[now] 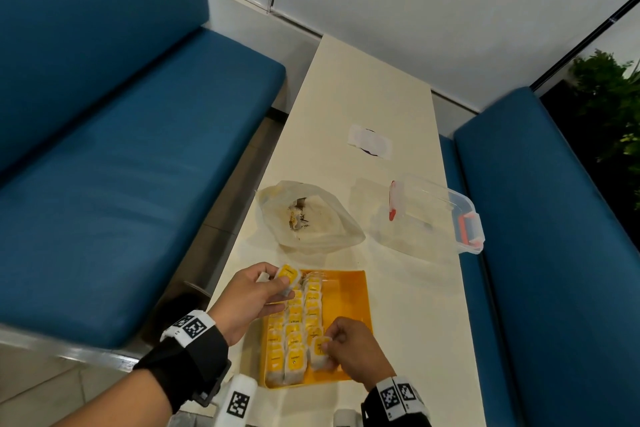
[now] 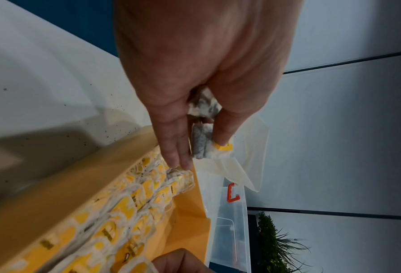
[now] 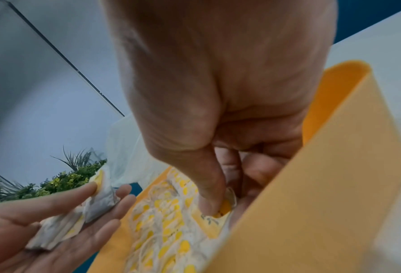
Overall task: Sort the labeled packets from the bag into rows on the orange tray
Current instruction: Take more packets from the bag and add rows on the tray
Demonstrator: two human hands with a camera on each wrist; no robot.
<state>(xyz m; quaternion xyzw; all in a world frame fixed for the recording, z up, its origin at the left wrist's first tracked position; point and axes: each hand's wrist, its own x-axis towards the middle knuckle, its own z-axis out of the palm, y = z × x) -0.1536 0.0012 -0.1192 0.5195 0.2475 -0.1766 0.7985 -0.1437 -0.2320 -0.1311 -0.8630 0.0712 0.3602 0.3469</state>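
**Third row under way on the tray**

Right hand (image 1: 349,347) down at the near end of the orange tray (image 1: 353,291), thumb and fingers pinched on one packet (image 1: 319,350), label up, seating it just right of the two filled rows (image 1: 298,322). Probably held by its top edge so the label stays readable and the packet drops upright against its neighbours.

Left hand (image 1: 249,298) raised over the tray's far left corner, fingers curled loosely around a small stock of spare packets (image 1: 288,276), thumb clamping them against the fingers. Likely kept close as a supply, sparing a reach to the bag (image 1: 311,215) beyond the left fingertips.

Bag lying slack and open on the table (image 1: 408,305), contents hard to make out. Clear lidded box (image 1: 436,215) farther out, beyond the right hand. Bare orange floor just right of the right hand, room for more rows.
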